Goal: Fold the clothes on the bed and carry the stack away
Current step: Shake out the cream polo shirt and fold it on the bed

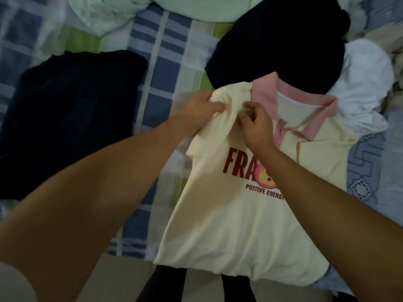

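A cream polo shirt [220,214] with a pink collar and red print lies front up on the bed, its hem hanging over the near edge. My left hand [202,107] grips the bunched left shoulder and sleeve of the shirt. Just to its right, my right hand [256,125] pinches the same fabric beside the collar. A folded dark garment [72,118] lies flat at the left. Beyond the collar sits a crumpled dark garment [279,53].
The bed has a blue, white and green checked sheet [165,68]. A pale green cloth [113,12] is heaped at the far side, and a white garment [364,83] is bunched at the right. The floor shows below the bed's near edge.
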Demonstrator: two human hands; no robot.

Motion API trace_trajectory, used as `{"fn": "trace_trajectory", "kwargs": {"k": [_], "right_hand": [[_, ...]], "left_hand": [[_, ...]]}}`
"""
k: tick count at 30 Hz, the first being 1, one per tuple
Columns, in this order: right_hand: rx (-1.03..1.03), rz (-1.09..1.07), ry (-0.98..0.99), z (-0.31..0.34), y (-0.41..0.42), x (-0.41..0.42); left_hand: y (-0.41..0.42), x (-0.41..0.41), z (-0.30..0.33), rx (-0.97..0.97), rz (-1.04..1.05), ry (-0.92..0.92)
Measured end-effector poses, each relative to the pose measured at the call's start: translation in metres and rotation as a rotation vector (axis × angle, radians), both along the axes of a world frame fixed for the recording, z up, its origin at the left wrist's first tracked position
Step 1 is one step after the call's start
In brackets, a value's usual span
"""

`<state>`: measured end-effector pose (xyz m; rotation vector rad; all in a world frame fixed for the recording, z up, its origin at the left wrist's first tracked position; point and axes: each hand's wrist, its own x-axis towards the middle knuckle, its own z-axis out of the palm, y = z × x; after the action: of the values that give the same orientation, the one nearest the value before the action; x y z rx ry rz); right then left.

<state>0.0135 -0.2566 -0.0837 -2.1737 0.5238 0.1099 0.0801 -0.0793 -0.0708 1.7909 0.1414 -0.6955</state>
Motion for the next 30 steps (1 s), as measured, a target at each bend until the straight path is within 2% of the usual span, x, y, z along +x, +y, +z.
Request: {"fn": "trace_trajectory", "kwargs": {"k": [1,4,6,8,10,12,14,16,18,21,23,24,25,28,30], "right_hand": [[0.0,0.002,-0.005,0.0,-0.001,0.0],[-0.012,0.018,-0.012,-0.003,-0.001,0.004],[-0.045,0.015,0.039,-0.004,0.005,0.009],[-0.116,0.033,0.08,-0.005,0.01,0.012],[-0.153,0.116,0.062,-0.004,0.016,0.012],[-0.182,0.254,0.037,-0.002,0.023,0.012],[-0.188,0.395,0.007,-0.001,0.032,0.015],[-0.178,0.487,-0.002,-0.001,0.042,0.022],[-0.147,0.462,0.005,-0.004,0.05,0.032],[-0.064,0.278,0.062,-0.008,0.052,0.048],[-0.07,0.261,0.102,-0.01,0.052,0.054],[-0.085,0.276,0.12,-0.01,0.052,0.056],[-0.103,0.291,0.135,-0.01,0.053,0.057],[-0.166,0.316,0.153,-0.01,0.056,0.057],[-0.198,0.343,0.102,-0.009,0.059,0.053]], "left_hand": [[0.01,0.008,0.005,0.063,-0.001,-0.097],[0.051,0.035,0.02,0.418,-0.182,-0.502],[0.074,0.054,0.025,0.629,-0.303,-0.614],[0.094,0.07,0.025,0.812,-0.482,-0.482],[0.11,0.073,0.023,0.903,-0.688,-0.235],[0.124,0.067,0.012,0.894,-0.741,-0.085],[0.132,0.058,0.002,0.806,-0.592,-0.106],[0.134,0.053,-0.002,0.559,-0.266,-0.109],[0.131,0.05,0.003,0.228,0.043,-0.022],[0.13,0.049,0.013,-0.111,0.264,0.13],[0.137,0.046,0.013,-0.312,0.311,0.249],[0.141,0.04,0.01,-0.312,0.282,0.264],[0.145,0.033,0.007,-0.213,0.201,0.228],[0.148,0.013,-0.009,0.257,-0.074,0.017],[0.147,0.008,-0.014,0.383,0.005,-0.08]]}}
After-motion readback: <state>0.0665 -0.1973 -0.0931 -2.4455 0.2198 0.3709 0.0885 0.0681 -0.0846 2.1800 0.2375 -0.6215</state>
